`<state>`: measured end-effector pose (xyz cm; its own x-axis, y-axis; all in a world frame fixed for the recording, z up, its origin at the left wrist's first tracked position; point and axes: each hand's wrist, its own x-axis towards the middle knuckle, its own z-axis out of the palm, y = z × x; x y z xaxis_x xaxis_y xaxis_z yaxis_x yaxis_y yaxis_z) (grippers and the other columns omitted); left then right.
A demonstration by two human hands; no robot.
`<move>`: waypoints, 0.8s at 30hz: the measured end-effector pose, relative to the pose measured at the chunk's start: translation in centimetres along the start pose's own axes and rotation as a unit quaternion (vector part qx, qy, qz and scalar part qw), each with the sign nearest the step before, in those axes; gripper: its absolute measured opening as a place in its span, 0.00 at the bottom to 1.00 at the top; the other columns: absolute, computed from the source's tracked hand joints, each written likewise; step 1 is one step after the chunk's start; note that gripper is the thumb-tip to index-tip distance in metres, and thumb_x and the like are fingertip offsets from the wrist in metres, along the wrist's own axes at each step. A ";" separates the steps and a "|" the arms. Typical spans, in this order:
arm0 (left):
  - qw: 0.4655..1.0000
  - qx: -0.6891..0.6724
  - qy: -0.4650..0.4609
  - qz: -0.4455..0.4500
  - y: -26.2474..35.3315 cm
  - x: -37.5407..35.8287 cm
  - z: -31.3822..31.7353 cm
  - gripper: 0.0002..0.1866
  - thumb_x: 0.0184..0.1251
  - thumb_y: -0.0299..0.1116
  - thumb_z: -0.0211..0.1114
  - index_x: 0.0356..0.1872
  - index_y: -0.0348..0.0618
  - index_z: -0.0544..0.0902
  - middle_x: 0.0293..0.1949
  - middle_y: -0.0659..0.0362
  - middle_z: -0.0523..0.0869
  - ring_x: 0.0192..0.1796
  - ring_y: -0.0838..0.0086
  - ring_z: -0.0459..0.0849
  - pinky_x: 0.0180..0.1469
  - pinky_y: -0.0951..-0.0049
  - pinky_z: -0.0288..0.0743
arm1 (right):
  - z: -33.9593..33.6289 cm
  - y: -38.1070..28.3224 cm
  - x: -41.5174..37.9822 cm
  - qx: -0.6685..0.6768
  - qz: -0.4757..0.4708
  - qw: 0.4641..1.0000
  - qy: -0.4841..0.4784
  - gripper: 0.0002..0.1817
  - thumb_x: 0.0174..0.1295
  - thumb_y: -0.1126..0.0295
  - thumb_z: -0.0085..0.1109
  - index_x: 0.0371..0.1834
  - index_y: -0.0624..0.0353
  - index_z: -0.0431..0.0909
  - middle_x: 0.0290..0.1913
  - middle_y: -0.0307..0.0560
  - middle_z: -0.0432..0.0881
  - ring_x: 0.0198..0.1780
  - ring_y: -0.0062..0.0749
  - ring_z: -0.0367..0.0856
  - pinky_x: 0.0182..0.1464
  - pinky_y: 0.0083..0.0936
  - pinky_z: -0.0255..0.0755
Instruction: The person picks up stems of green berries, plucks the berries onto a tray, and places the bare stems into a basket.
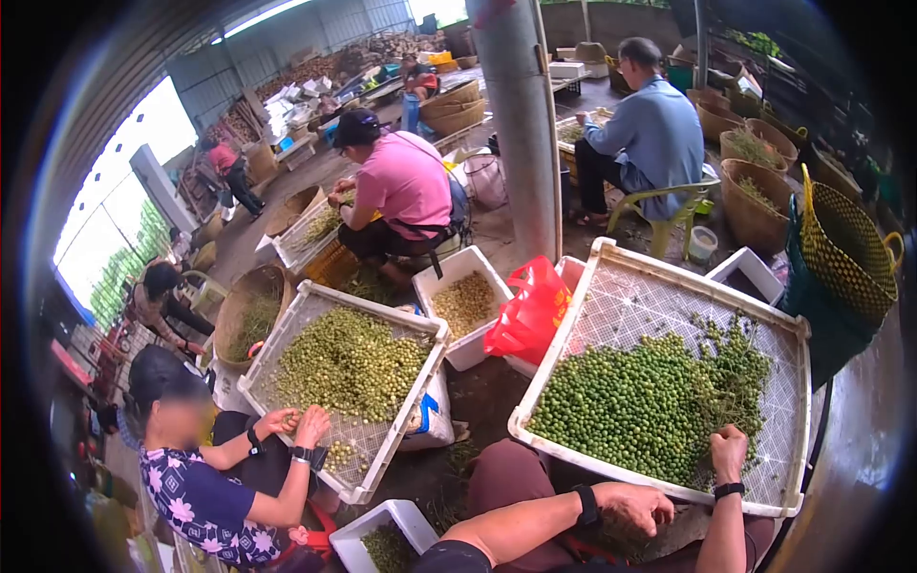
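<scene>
My left hand (632, 506), a dark band on its wrist, hangs over the near rim of a white mesh tray (626, 277). Its fingers are loosely bent and apart, with nothing seen in them. My right hand (729, 453), also banded at the wrist, is closed at the tray's near right part, beside the green stems; its fingers hide whatever they hold. A broad heap of small round green fruits (621, 401) covers the tray's middle. Thin leafy stems (740, 372) lie along the heap's right side.
At left, a co-worker's hands (308, 425) work over another tray (272, 329) of paler fruits. A red bag (531, 310) and white bin (465, 291) stand beyond. A small white bin (382, 540) sits near my knees. A post (523, 134) and woven basket (845, 239) stand ahead.
</scene>
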<state>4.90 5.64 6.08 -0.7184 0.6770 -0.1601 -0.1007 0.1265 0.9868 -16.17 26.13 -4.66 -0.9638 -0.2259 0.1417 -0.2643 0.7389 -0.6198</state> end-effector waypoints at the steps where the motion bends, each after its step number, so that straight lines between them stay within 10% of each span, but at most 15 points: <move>1: 0.999 -0.024 0.022 0.016 0.2 -0.3 -0.3 0.26 0.51 0.32 0.65 0.54 0.33 0.83 0.49 0.48 0.88 0.53 0.62 0.86 0.55 0.63 0.79 | -0.1 0.5 0.1 0.078 0.014 0.997 0.006 0.10 0.52 0.72 0.62 0.33 0.67 0.86 0.28 0.50 0.87 0.31 0.31 0.84 0.36 0.31 0.76; 6: 0.977 -0.034 0.185 0.096 -3.0 1.0 -2.9 0.25 0.58 0.34 0.69 0.57 0.34 0.82 0.49 0.51 0.89 0.51 0.65 0.87 0.57 0.66 0.79 | -3.4 -2.8 0.3 0.253 0.025 0.967 0.001 0.10 0.67 0.66 0.64 0.35 0.63 0.84 0.26 0.32 0.75 0.25 0.16 0.66 0.27 0.24 0.61; 11: 0.846 0.066 0.512 0.131 -5.6 2.2 -5.4 0.14 0.60 0.33 0.67 0.44 0.36 0.87 0.38 0.51 0.89 0.41 0.65 0.88 0.47 0.65 0.82 | -4.4 -5.4 0.0 0.275 0.097 0.956 -0.026 0.12 0.73 0.62 0.59 0.41 0.61 0.81 0.25 0.38 0.78 0.21 0.21 0.71 0.21 0.21 0.64; 13: 0.813 0.186 0.535 0.135 -8.6 2.6 -6.8 0.13 0.63 0.32 0.67 0.45 0.36 0.87 0.42 0.48 0.89 0.44 0.60 0.89 0.49 0.63 0.82 | -3.2 -3.2 0.5 0.284 0.176 0.930 -0.152 0.10 0.72 0.63 0.59 0.47 0.57 0.80 0.28 0.33 0.78 0.22 0.15 0.71 0.22 0.18 0.64; 24: 0.839 0.110 0.530 0.063 -3.2 1.2 -4.5 0.12 0.63 0.25 0.71 0.48 0.37 0.85 0.42 0.54 0.87 0.39 0.69 0.90 0.43 0.70 0.83 | -8.9 -4.9 -8.0 0.326 0.237 0.891 -0.207 0.09 0.69 0.68 0.63 0.46 0.62 0.81 0.29 0.39 0.83 0.21 0.18 0.76 0.23 0.18 0.69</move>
<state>1.26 2.79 2.82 -0.9341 -0.3138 0.1705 0.0681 0.3119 0.9477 -7.45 29.91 4.10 -0.8299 -0.3013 -0.4697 0.3765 0.3188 -0.8698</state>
